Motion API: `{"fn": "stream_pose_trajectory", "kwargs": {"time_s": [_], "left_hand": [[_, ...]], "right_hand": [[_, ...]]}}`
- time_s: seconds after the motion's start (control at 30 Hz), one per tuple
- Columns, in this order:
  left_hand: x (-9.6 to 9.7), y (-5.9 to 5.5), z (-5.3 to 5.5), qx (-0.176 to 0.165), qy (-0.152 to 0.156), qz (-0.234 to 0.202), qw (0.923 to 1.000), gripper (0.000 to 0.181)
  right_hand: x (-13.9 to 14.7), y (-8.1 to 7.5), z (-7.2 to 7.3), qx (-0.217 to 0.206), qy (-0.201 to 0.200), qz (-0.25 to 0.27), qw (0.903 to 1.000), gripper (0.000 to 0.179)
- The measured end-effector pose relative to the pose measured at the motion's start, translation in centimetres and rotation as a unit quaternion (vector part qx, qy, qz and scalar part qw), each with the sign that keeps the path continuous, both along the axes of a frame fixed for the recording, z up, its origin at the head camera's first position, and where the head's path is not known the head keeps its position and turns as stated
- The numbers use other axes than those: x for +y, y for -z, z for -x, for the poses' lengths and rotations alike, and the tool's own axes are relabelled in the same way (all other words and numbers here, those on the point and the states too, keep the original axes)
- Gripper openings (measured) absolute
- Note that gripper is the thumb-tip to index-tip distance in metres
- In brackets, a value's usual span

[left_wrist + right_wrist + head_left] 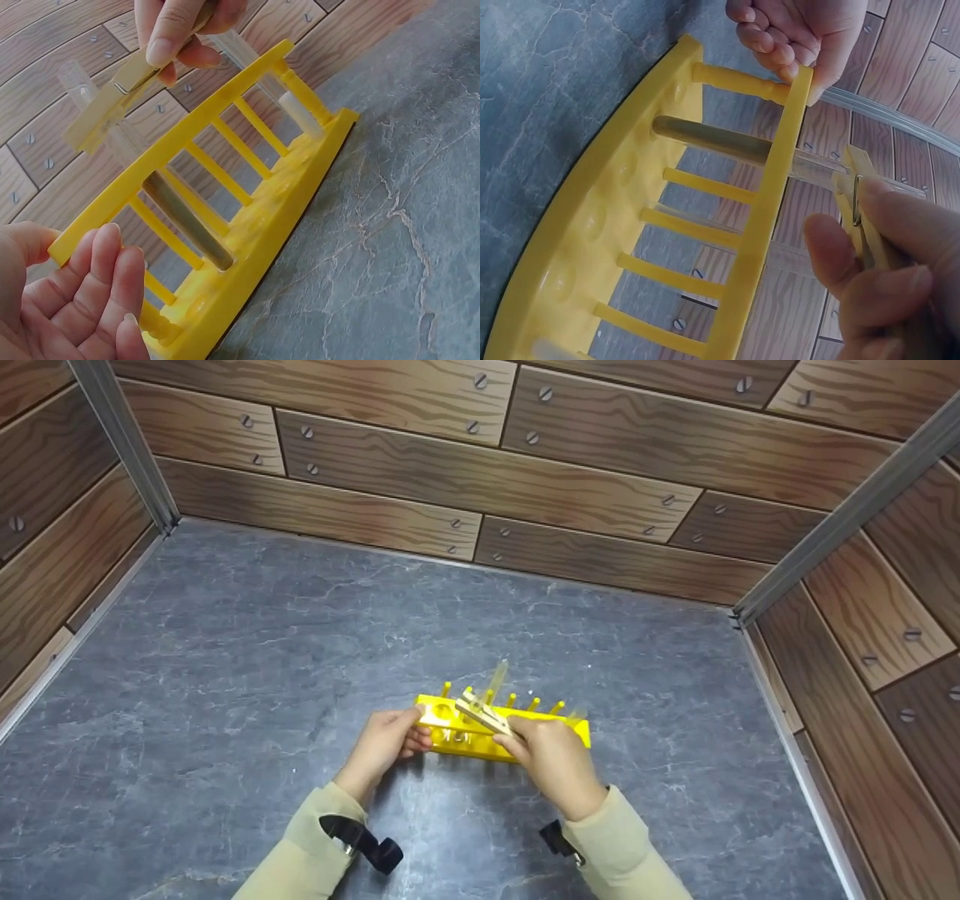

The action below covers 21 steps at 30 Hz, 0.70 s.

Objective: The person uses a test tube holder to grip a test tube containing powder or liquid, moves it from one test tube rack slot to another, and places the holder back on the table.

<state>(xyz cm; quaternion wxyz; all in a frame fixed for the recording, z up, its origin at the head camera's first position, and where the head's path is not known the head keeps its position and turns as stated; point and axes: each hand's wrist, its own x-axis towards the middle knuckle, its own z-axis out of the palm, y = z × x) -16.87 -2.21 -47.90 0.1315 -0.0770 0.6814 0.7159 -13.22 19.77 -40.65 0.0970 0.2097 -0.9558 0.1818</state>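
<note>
While the left hand [385,741] pinches the test-tube rack [266,236], I'd square the test-tube clamp [484,714] the right hand [556,757] grips above it to the tube [187,219].

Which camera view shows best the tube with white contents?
Left wrist view: the tube sits in the yellow rack, white contents plainly visible. The head view shows only its faint top; the right wrist view, only a blurred whitish piece at the bottom.

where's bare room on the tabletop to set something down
Bare grey tabletop lies between the yellow rack and the back wall, between the left hand and the left wall, and between the right hand and the right wall. It's crowded at the rack, with both hands, the wooden clip and test tubes.
</note>
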Motion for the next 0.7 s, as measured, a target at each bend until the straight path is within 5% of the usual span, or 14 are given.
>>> {"fn": "stream_pose_trajectory", "kwargs": {"time_s": [0.43,0.7], "left_hand": [[-0.1,0.1,-0.1,-0.001,0.0,-0.001,1.0,0.036],[-0.2,-1.1,-0.5,-0.003,0.012,-0.004,0.9999,0.035]], "right_hand": [[-0.1,0.4,0.0,0.001,-0.005,0.003,1.0,0.028],[-0.1,0.7,0.1,0.001,-0.006,-0.006,1.0,0.026]]}}
